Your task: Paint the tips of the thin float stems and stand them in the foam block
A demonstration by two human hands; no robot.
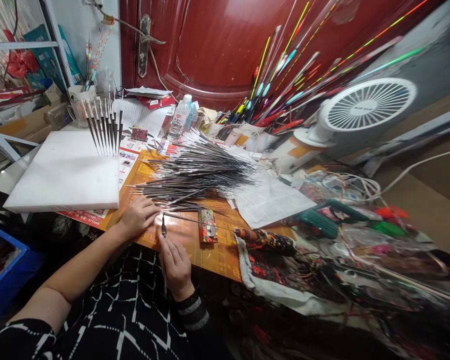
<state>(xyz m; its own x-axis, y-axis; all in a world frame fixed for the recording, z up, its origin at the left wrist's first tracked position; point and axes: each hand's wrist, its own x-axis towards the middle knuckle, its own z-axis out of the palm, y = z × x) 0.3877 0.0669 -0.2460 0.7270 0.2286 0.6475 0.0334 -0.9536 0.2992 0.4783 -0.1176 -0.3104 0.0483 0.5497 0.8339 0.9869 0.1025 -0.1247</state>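
Worktop glossy, smooth. Thin rods mostly matt. Block: matt, foam-like. Fan: smooth plastic. Door glossy. Loose sheet: paper, matt.

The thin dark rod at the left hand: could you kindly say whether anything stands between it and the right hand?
Only the dark-tipped tool held in the right hand, pointing toward the thin dark rod; nothing else visible does.

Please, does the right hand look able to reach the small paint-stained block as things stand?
Probably yes: the paint-stained block lies near the right hand, and its near side looks free. However, that hand holds a thin tool, and a thin rod seems to cross the block's far part.
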